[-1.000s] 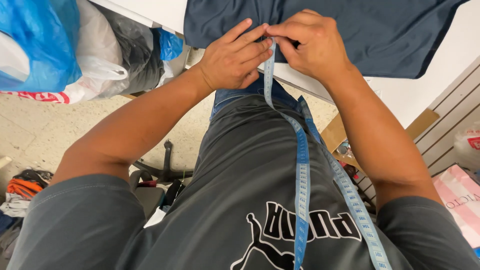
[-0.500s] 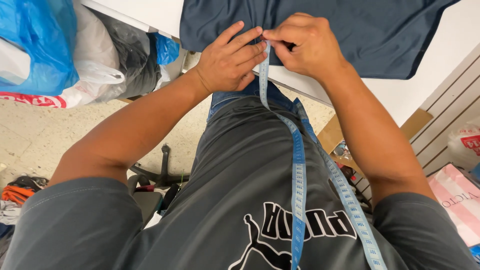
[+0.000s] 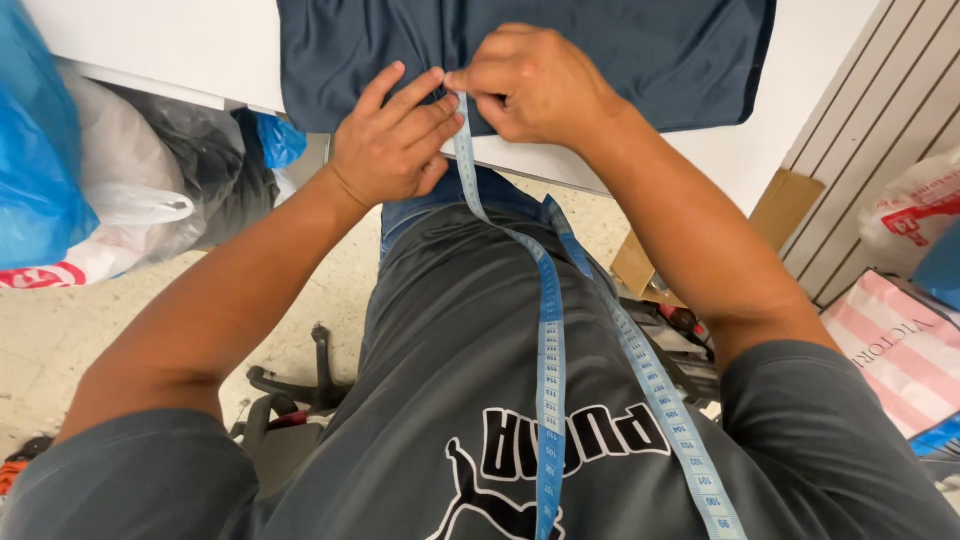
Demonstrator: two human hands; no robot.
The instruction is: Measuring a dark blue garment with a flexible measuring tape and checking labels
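Right hand (image 3: pixel 535 85) pinches tape measure (image 3: pixel 548 330) — its end hidden — on dark garment (image 3: pixel 640 55).
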